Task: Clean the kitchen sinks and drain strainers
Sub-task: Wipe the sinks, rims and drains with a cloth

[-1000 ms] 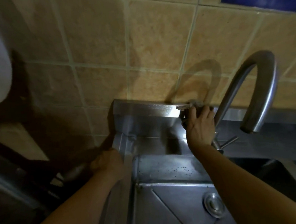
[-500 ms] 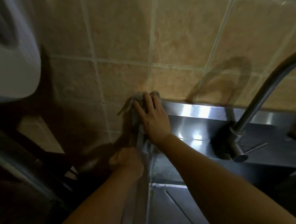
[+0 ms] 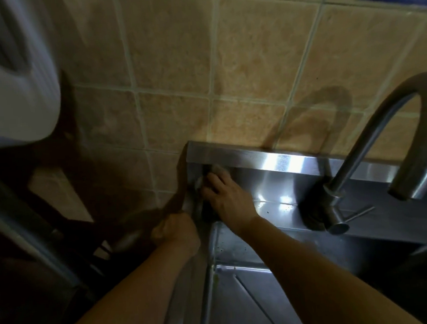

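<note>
Sink (image 3: 242,306) steel gleams as the right hand (image 3: 229,201), fingers flat on a grey rag (image 3: 216,168), has dropped below the backsplash rim. Left hand (image 3: 177,231) curls over the sink's left edge.

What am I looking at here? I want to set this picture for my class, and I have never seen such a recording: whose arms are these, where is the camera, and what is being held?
There is no machine: a person wears a camera on the head, which looks down at their own two bare arms. They stand at a steel sink against a tiled wall, with a curved tap on the right. The right hand presses a cloth into the back left corner, under the sink's raised back edge. The left hand rests curled at the sink's left rim; it is too dark to tell whether it holds anything. The white shape at upper left is too blurred to name.
</note>
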{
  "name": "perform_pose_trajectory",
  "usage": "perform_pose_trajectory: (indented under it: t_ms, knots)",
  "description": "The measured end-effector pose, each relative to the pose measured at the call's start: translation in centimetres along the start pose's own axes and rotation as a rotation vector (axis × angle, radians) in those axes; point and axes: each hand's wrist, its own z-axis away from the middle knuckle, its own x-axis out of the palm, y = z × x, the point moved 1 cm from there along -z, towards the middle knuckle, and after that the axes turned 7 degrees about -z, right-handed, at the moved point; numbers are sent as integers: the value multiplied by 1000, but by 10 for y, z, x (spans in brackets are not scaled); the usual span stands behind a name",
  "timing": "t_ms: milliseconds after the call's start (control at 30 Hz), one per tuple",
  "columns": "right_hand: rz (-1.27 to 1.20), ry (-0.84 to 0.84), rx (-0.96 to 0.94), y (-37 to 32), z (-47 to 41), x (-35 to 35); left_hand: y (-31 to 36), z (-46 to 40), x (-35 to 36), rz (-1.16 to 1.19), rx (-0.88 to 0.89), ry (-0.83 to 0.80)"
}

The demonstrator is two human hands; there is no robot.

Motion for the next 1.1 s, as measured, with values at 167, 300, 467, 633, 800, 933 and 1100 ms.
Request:
perform_pose_trajectory:
  t_ms: [167, 300, 467, 633, 800, 933, 1100]
  knots:
    - [-429, 214, 453, 5, 47, 15, -11, 7, 8, 81, 32, 36]
    - [-659, 326, 699, 15, 67, 5, -18, 18, 13, 103, 46, 68]
    - [-855, 309, 853, 5, 90, -20, -29, 46, 10, 136, 47, 20]
    - [-992, 310, 973, -20, 125, -47, -39, 79, 4, 173, 86, -3]
    - [-1037, 249, 965, -45, 170, -66, -48, 119, 5, 150, 116, -14]
    - [-1030, 207, 993, -62, 198, -70, -53, 144, 10, 118, 151, -38]
    - [-1093, 193, 1064, -67, 210, -52, -54, 155, 16, 79, 235, -56]
